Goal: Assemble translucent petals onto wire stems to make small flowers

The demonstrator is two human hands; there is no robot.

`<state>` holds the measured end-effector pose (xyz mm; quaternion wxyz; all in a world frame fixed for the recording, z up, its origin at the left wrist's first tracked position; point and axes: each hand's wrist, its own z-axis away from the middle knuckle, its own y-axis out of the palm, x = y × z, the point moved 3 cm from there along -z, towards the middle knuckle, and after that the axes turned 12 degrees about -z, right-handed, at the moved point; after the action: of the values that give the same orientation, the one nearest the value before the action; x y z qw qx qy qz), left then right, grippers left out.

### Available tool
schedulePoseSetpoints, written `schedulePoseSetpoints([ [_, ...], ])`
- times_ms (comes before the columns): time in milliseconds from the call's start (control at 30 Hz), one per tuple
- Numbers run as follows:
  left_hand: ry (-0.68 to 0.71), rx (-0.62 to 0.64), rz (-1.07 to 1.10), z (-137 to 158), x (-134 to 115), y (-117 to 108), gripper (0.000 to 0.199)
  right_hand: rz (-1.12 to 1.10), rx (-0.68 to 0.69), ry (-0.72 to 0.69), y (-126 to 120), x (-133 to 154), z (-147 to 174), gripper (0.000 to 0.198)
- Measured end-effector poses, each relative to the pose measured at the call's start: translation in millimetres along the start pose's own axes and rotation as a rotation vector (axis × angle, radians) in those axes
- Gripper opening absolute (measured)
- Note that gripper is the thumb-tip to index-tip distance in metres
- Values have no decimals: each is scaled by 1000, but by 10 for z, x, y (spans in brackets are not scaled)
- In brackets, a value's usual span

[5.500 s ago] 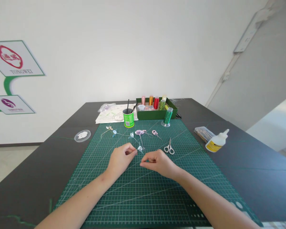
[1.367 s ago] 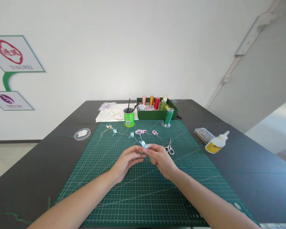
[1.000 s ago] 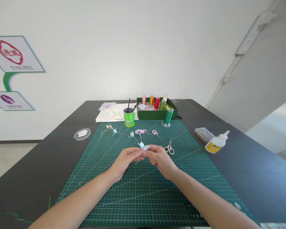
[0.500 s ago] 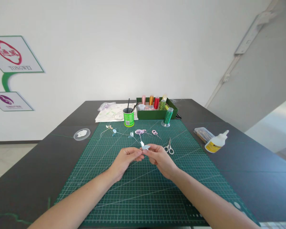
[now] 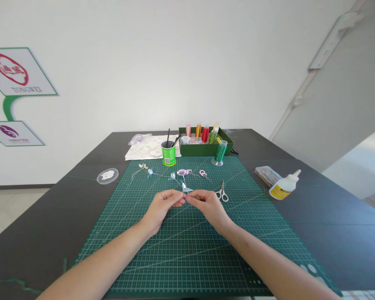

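Both hands meet over the green cutting mat (image 5: 175,250). My left hand (image 5: 163,205) is closed in a pinch at the base of a pale blue petal piece (image 5: 186,188). Fingertip to fingertip with it, my right hand (image 5: 207,205) also pinches at that base; the thin part between the fingers is too small to make out. Just beyond lie a purple petal piece (image 5: 182,172), another light blue petal piece (image 5: 173,176) and a pink looped piece (image 5: 203,173), all on thin stems. White-handled scissors (image 5: 222,194) rest beside my right hand.
A green can (image 5: 168,155) with dark tools stands at the back, near a green box (image 5: 203,150) of thread spools. A green spool (image 5: 220,152) stands in front. To the right are a glue bottle (image 5: 284,186) and a clear case (image 5: 268,176); at left, a round lid (image 5: 107,176).
My right fingers have shifted off the blue petals down to their base. The petals have tipped slightly left and lower, and the fingertips of both hands stay together.
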<state>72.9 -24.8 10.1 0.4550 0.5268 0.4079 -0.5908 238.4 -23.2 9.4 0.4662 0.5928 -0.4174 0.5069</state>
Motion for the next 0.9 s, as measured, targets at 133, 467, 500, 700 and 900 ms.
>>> schedulePoseSetpoints([
  [133, 10, -72, -53, -13, -18, -35, 23, 168, 21, -95, -9, 54, 26, 20],
  [467, 117, -132, -369, -79, -22, -104, 20, 278, 131, -169, -22, 130, 62, 25],
  [500, 120, -129, -417, -77, -22, -103, 20, 281, 145, -174, -19, 139, 64, 26],
  [700, 141, -73, -622, -25, -49, -54, 20, 244, 161, -191, -56, 204, 72, 25],
  [900, 219, 20, -748, 46, -79, 25, 21, 193, 121, -165, -118, 236, 57, 25],
])
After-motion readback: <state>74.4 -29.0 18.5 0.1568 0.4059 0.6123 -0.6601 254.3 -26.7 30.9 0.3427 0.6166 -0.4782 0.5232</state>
